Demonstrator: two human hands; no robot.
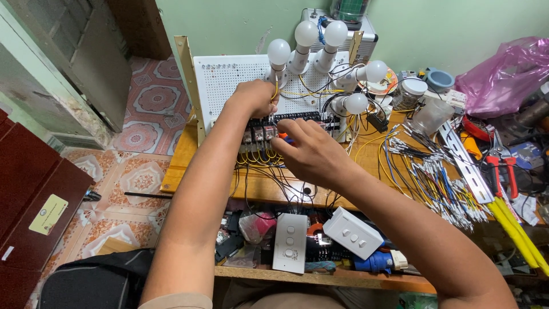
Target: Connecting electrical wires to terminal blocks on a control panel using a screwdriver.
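A yellow diamond-shaped label (48,214) sits on the dark red cabinet (34,194) at left

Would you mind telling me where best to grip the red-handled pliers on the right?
Probably by the two red handles of the pliers, coming from above: they lie flat on the cluttered bench, handles side by side and uncovered, while the metal rail crowds their left side.

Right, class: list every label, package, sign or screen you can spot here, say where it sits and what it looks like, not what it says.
Label: yellow, roughly square, stuck on the dark red cabinet at far left.
Small label: white strip, lower on the same cabinet.
Plastic bag: pink, crumpled, far right of the bench.
Jar: clear with white lid, beside the bulbs.
No screens or signs visible.
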